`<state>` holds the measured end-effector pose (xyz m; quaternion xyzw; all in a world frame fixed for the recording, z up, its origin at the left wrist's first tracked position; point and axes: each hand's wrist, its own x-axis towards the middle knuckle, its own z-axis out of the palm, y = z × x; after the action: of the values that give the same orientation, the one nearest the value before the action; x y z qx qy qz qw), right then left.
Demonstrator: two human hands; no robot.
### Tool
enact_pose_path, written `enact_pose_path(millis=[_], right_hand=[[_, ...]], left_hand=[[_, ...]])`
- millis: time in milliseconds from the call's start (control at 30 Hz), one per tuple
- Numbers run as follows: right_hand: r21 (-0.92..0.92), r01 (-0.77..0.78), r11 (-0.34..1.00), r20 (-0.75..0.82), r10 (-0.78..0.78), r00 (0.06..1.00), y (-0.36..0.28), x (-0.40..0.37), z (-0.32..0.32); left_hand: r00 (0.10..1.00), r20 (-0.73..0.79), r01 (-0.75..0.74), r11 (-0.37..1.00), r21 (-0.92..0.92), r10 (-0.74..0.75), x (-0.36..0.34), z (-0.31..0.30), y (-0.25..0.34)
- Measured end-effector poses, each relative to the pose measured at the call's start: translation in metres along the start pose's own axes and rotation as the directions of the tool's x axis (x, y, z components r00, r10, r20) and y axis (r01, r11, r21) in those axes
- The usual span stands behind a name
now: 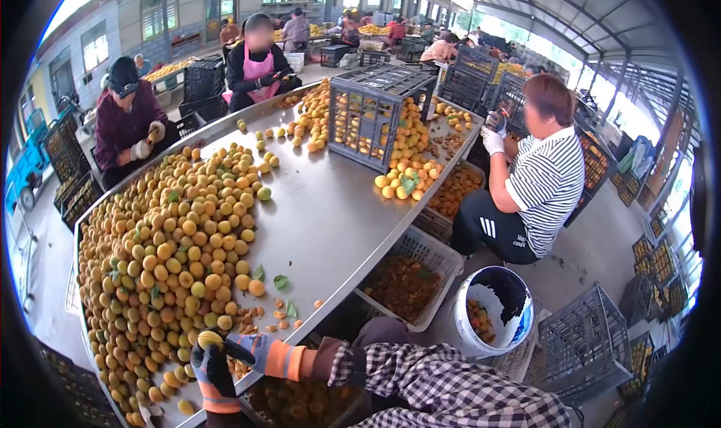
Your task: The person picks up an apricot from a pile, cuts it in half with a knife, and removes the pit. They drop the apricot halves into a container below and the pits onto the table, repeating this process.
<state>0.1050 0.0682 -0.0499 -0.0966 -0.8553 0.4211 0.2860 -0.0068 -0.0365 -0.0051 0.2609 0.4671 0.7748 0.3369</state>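
My left hand (213, 372), in a dark-palmed glove with an orange cuff, holds a yellow apricot (210, 339) at the near edge of a metal table (338, 218). My right hand (259, 351), gloved in grey and orange, meets the apricot from the right with its fingers drawn together. Whatever the right fingers hold is too small to make out. Just beyond my hands lies a large heap of whole apricots (165, 255). Apricot halves or pieces (246, 319) and green leaves (281, 281) are scattered beside the heap.
A black crate (368, 116) stands on the table among more apricots. Below its edge are a grey basket (443, 257) of pieces and a white bucket (518, 330). An empty-looking crate (586, 342) sits right. Co-workers (537, 173) sit around the table.
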Motion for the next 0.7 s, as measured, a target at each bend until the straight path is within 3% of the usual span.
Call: enact_pose_path(millis=[33,100,133,200,233,300,333,367,433,467,500,533,633,667,700], right_hand=[[-0.031,-0.026,0.999,0.035,0.027,0.999,-0.005,0.002,-0.002],[0.015,-0.042,0.999,0.028,0.041,0.999,-0.019,0.004,-0.014],[0.066,-0.061,0.996,0.023,0.059,0.998,-0.024,0.004,-0.018],[0.098,-0.052,0.994,0.008,0.051,0.999,-0.019,0.006,-0.018],[0.131,-0.041,0.99,0.004,0.041,0.999,-0.018,0.007,-0.019],[0.087,-0.049,0.995,0.05,0.044,0.998,-0.02,0.005,-0.025],[0.046,-0.056,0.997,0.092,0.051,0.994,-0.024,0.004,-0.029],[0.058,-0.063,0.996,0.096,0.057,0.994,-0.035,0.005,-0.035],[0.043,-0.05,0.998,0.06,0.047,0.997,-0.029,0.001,-0.024],[0.043,-0.053,0.998,0.054,0.05,0.997,-0.023,0.001,-0.01],[0.163,-0.013,0.987,-0.049,0.021,0.999,-0.018,0.003,0.006],[0.277,0.043,0.96,-0.155,0.001,0.988,-0.012,0.004,0.018],[0.178,-0.002,0.984,-0.106,0.021,0.994,0.007,0.006,0.032],[0.177,-0.004,0.984,-0.107,0.023,0.994,-0.001,0.007,0.022],[0.143,-0.068,0.987,-0.018,0.071,0.997,-0.008,0.005,0.009]], left_hand=[[0.998,0.0,0.055,0.99,-0.129,-0.055,-0.009,0.029,0.016],[0.984,0.003,0.168,0.926,-0.339,-0.178,-0.007,0.022,0.003],[0.984,0.011,0.173,0.926,-0.335,-0.18,-0.006,0.025,0.009],[0.99,0.057,0.129,0.992,-0.011,-0.128,-0.004,0.033,0.029],[0.99,0.061,0.129,0.992,-0.012,-0.128,-0.003,0.03,0.033],[0.985,0.172,-0.016,0.972,0.233,-0.025,0.002,0.019,0.037],[0.989,0.135,0.028,0.973,0.229,-0.061,0.002,0.014,0.037],[0.978,0.199,-0.012,0.944,0.329,-0.057,0.006,0.004,0.038],[0.979,0.193,-0.141,0.917,0.374,0.072,0.002,0.006,0.032],[0.992,0.126,-0.05,0.985,0.164,0.029,-0.003,0.012,0.025],[0.997,0.069,0.037,0.998,-0.06,-0.033,-0.008,0.019,0.016],[0.996,0.045,0.088,0.99,-0.111,-0.083,-0.009,0.023,0.013],[0.986,0.122,0.13,0.983,-0.131,-0.114,-0.008,0.023,0.011],[0.97,0.183,0.164,0.986,-0.005,-0.161,-0.001,0.014,0.015],[0.97,0.183,0.167,0.986,-0.006,-0.163,0.0,0.009,0.015]])
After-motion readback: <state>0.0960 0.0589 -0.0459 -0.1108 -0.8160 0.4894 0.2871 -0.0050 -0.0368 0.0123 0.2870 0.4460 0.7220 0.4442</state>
